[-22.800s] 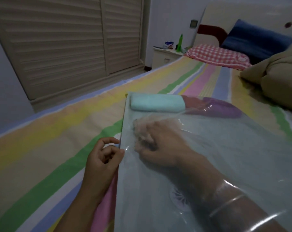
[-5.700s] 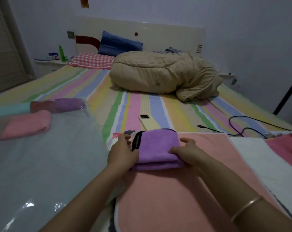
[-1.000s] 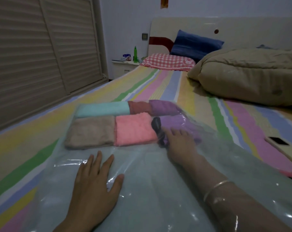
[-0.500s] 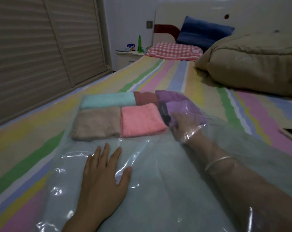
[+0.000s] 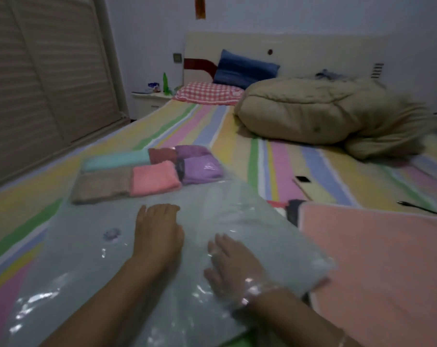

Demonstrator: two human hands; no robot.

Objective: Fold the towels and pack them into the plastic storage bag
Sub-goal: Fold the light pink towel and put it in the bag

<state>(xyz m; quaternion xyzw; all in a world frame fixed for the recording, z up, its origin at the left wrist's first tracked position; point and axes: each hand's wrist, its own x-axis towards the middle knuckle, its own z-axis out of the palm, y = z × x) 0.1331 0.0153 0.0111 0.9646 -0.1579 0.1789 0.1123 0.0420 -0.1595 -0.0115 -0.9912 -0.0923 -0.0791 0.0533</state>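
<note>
A clear plastic storage bag (image 5: pixel 82 249) lies flat on the striped bed. At its far end sit several folded towels: a teal one (image 5: pixel 117 159), a brown one (image 5: pixel 101 184), a pink one (image 5: pixel 154 178), a dark red one (image 5: pixel 162 154) and two purple ones (image 5: pixel 202 167). My left hand (image 5: pixel 157 234) lies flat on top of the bag, fingers straight. My right hand (image 5: pixel 227 261) is inside the bag's mouth under the plastic, fingers spread and holding nothing. A salmon towel (image 5: pixel 377 259) lies spread out to the right.
A beige quilt (image 5: pixel 320 113) is bunched at the back right. A phone (image 5: pixel 303 182) and a black cable (image 5: pixel 422 209) lie on the bed beyond the salmon towel. Pillows (image 5: pixel 209 92) lean at the headboard, with a nightstand (image 5: pixel 149 101) and shuttered wardrobe doors at the left.
My right hand has let go of the purple towel and drawn back toward the bag's mouth. The view has swung right, showing the salmon towel. My left hand stays flat on the bag.
</note>
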